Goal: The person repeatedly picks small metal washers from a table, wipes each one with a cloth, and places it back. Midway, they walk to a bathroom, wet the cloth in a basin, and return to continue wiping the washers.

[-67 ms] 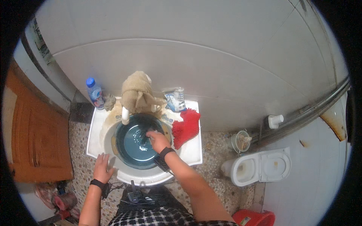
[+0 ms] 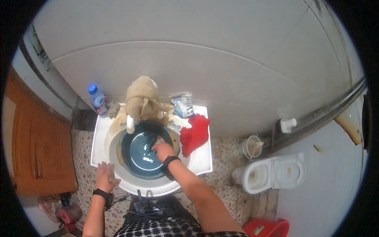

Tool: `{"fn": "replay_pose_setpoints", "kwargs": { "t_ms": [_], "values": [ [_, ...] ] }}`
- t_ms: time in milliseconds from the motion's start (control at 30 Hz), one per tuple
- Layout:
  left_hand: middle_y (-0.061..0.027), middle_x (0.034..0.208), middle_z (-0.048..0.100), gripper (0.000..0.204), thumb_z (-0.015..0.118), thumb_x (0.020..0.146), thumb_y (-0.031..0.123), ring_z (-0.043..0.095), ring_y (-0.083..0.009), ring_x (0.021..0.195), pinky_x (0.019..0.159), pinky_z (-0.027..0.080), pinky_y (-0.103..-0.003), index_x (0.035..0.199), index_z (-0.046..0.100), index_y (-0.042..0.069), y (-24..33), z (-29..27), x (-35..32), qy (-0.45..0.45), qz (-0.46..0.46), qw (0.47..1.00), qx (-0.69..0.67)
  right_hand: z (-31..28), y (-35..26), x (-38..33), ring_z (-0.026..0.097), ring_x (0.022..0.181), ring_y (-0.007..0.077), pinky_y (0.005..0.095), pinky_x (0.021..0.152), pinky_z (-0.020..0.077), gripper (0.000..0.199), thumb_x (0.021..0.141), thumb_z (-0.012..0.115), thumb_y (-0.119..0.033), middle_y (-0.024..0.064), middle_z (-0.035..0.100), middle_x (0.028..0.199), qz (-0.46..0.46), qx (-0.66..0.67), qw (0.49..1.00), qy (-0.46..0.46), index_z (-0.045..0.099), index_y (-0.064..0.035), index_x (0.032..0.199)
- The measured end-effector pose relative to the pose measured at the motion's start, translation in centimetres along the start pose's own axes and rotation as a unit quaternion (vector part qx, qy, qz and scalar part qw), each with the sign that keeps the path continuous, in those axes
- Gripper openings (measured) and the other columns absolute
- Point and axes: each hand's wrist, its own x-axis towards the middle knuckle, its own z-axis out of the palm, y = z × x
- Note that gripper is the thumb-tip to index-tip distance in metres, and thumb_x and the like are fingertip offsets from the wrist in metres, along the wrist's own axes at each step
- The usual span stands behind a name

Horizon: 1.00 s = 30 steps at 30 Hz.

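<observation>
A dark teal basin (image 2: 128, 152) of water sits in the white washbasin (image 2: 100, 148). Above its right half is my right hand (image 2: 164, 151), fingers curled together over the water. Something small and pale shows beside these fingers; I cannot make out what it is or whether they grip it. My left hand (image 2: 105, 177) lies with fingers stretched out at the washbasin's front left edge, holding nothing. A beige cloth (image 2: 141, 94) is wrapped round the tap (image 2: 130, 124) behind the basin.
Right of the basin lies a red chenille cloth (image 2: 195, 135), with a white and blue packet (image 2: 182, 104) behind it. A blue-capped bottle (image 2: 98, 100) stands back left. A toilet (image 2: 256, 177), a small bin (image 2: 252, 147) and a red tub (image 2: 266, 228) are rightward; a wooden door (image 2: 41, 146) is left.
My right hand has shifted slightly down and left over the water. My left hand stays at the washbasin's edge, with the view shifted a little.
</observation>
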Motion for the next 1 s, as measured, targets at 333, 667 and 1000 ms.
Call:
{"fn": "replay_pose_setpoints", "kwargs": {
  "t_ms": [333,667,1000],
  "values": [
    [-0.0303,0.15,0.023,0.121,0.092,0.049,0.043,0.025,-0.0411,0.14,0.113,0.03,-0.043,0.143,0.032,-0.004,-3.8,-2.1,4.8,-0.099,-0.027,0.993,0.066,2.9,-2.0,2.6,0.06,0.104,0.0363,0.0405,0.089,0.0481,0.025,0.086,0.055,-0.021,0.0183,0.067,0.101,0.03,-0.051,0.995,-0.081,0.07,-0.0032,0.096],
    [-0.0343,0.147,0.026,0.123,0.09,0.052,0.046,0.03,-0.0438,0.137,0.112,0.032,-0.039,0.141,0.028,-0.011,-3.2,-2.4,6.3,-0.182,-0.028,0.974,0.13,3.8,-7.6,1.3,0.059,0.112,0.0349,0.0407,0.096,0.0467,0.042,0.082,0.058,-0.022,0.0225,0.06,0.123,0.017,-0.117,0.95,-0.29,0.064,-0.0046,0.12],
    [-0.0338,0.147,0.027,0.124,0.09,0.052,0.049,0.032,-0.0447,0.136,0.113,0.031,-0.04,0.14,0.028,-0.013,-2.9,-2.0,6.9,-0.206,-0.035,0.963,0.169,4.1,-5.2,1.6,0.063,0.104,0.0362,0.043,0.089,0.05,0.036,0.082,0.061,-0.027,0.0226,0.066,0.11,0.041,-0.075,0.983,-0.165,0.07,0.0023,0.101]
  ]
}}
